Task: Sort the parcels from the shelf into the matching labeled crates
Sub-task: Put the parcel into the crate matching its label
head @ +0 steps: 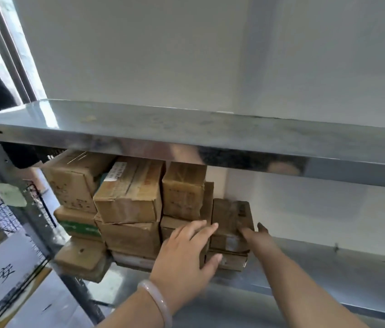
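Cardboard parcel [230,218] on shelf [305,263]: L hand [186,254] grip flat against it, R hand [255,234] grip unclear.

We find lower shelf [328,263] bare along right half, right of parcel stack [127,200]: open way in. Upper shelf [186,131] caps headroom just above top boxes. Stack packs left half tight. Upright post [35,223] bars front-left corner.

The shelf [186,129] is smooth, shiny sheet metal, the parcels [127,192] stacked toward its left end matt brown cardboard, creased and scuffed, the bangle [157,298] smooth and glossy.
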`<state>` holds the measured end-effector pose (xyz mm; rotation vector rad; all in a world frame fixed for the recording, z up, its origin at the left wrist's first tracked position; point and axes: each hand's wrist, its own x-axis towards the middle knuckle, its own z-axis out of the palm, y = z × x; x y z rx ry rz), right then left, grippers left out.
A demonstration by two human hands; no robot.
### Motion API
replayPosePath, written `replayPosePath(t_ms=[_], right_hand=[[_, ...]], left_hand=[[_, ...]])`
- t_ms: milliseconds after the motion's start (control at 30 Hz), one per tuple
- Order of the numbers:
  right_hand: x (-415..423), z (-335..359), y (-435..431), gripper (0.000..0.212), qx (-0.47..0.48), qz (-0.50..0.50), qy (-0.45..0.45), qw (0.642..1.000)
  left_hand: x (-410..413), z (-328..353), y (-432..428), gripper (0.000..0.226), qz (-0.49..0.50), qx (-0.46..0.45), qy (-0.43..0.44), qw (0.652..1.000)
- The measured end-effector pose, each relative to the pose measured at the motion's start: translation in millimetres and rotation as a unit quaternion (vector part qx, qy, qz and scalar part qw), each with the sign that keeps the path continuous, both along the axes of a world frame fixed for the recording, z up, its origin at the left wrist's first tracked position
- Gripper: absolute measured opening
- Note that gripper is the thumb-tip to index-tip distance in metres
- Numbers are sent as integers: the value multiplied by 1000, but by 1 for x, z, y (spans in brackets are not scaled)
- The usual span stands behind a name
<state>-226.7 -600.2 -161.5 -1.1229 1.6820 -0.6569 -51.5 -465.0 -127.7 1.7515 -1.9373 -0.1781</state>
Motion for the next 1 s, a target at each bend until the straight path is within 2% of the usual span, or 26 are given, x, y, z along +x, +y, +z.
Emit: replayPosePath(t_ms=[67, 167, 233, 367, 467, 567, 700, 767, 867, 1000], right_hand=[[1, -14, -7, 71, 24, 8, -50, 998], [-5, -23, -5, 41, -12, -15, -102, 995], [-13, -22, 1, 31, -37, -42, -131, 990], [-34, -10, 25, 33, -122, -54, -128, 983], [-44, 7, 55, 38, -216, -55, -141, 965], [-47, 21, 87, 52, -315, -44, -126, 940], [-48, 31, 126, 77, -442, -1, 30, 896], [-48, 34, 144, 78, -485, 27, 37, 873], [-43, 43, 167, 72, -461, 8, -104, 881], [-26, 60, 188, 72, -322, 65, -274, 904]], left_hand=[[-5, -2, -4, 61, -1, 10, 5, 1000], [-12, -4, -10, 59, -13, 21, 18, 1000], [-17, -3, -14, 58, -20, 24, 35, 999], [-31, 2, -22, 62, -32, 32, 86, 995], [-49, 9, -27, 73, -48, 67, 168, 982], [-65, 20, -31, 93, -51, 141, 310, 939], [-75, 26, -24, 125, -87, 180, 487, 850], [-74, 27, -15, 134, -97, 187, 542, 814], [-64, 26, 1, 127, -136, 188, 609, 758], [-43, 28, 27, 104, -210, 196, 621, 729]])
